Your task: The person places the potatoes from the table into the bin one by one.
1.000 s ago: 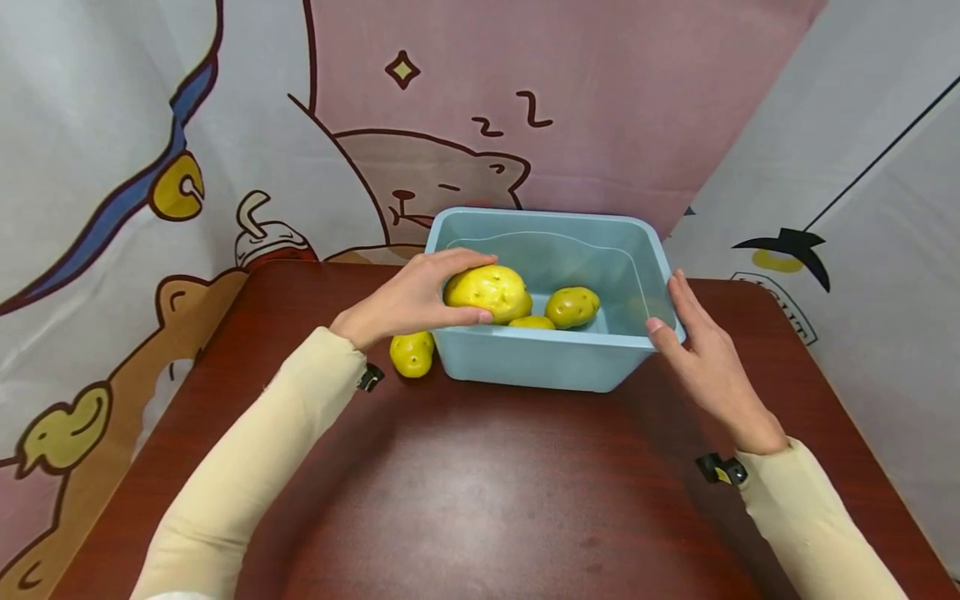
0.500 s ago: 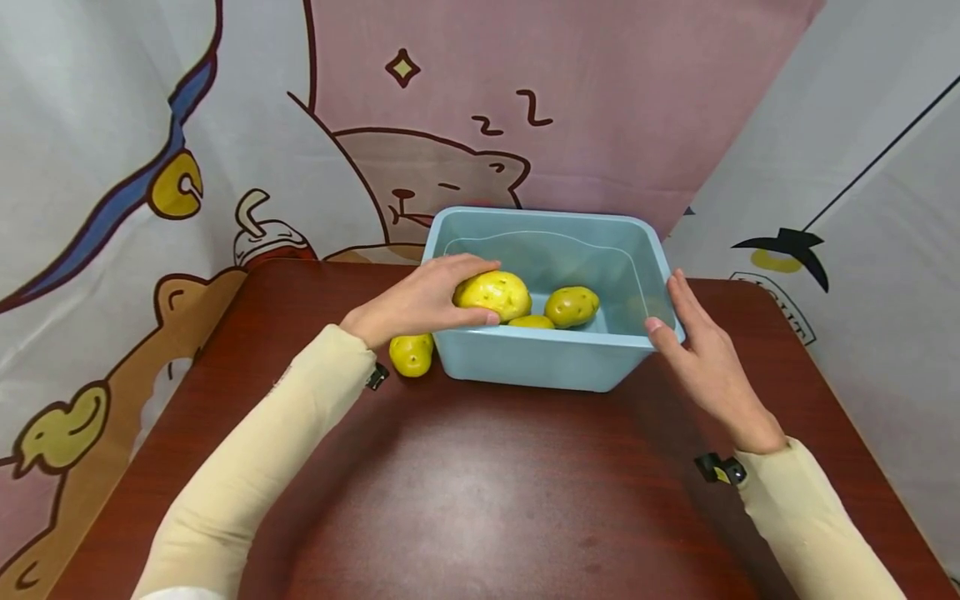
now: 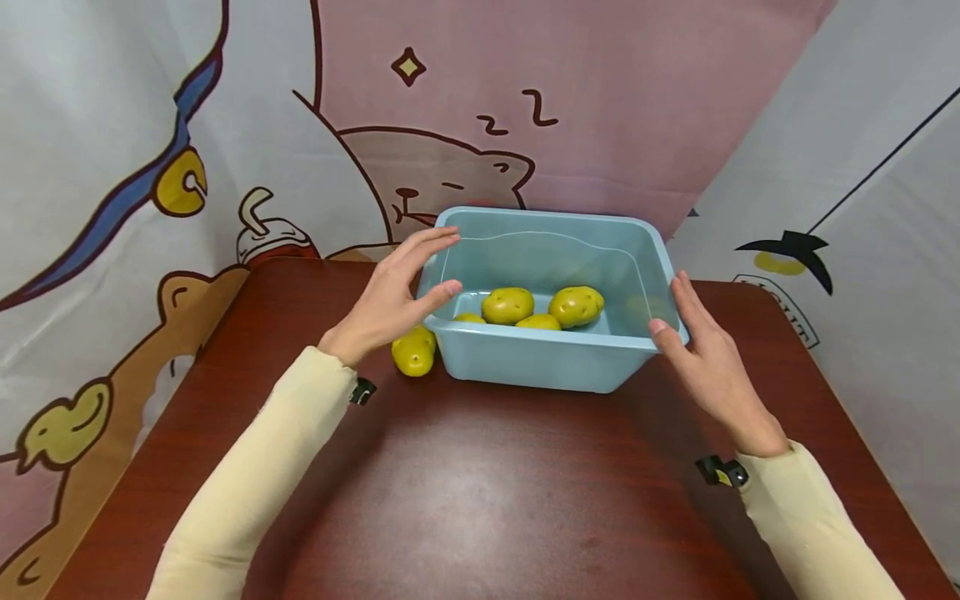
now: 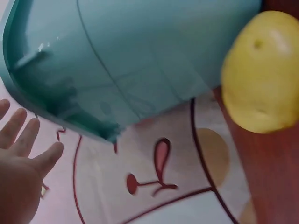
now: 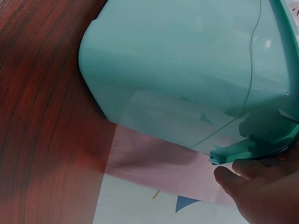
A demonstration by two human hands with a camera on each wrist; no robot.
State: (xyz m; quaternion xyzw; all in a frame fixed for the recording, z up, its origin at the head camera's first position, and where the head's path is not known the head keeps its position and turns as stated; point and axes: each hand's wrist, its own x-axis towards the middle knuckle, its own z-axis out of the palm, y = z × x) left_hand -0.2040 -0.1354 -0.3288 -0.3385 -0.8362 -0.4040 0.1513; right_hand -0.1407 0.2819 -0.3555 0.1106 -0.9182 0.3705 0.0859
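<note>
A light blue plastic bin (image 3: 536,360) stands on the table with several yellow potatoes (image 3: 576,307) inside, some partly hidden by its front wall. My left hand (image 3: 386,296) is at the bin's left end with its fingers spread and nothing in them; the left wrist view also shows this hand (image 4: 21,163) beside the rim. Just below it, outside the bin, lies another potato (image 3: 414,353), large in the left wrist view. At the right end my right hand (image 3: 705,362) holds the bin's rim, thumb over the front corner and fingers along the outer side.
The dark red-brown wooden table (image 3: 465,492) reaches toward me in front of the bin. Close behind it hangs a cloth (image 3: 615,108) printed with cartoon animals, which also runs along both sides.
My left hand has let go of a potato, which now lies in the bin with the others, and has drawn back left over the rim. The right hand stays on the bin.
</note>
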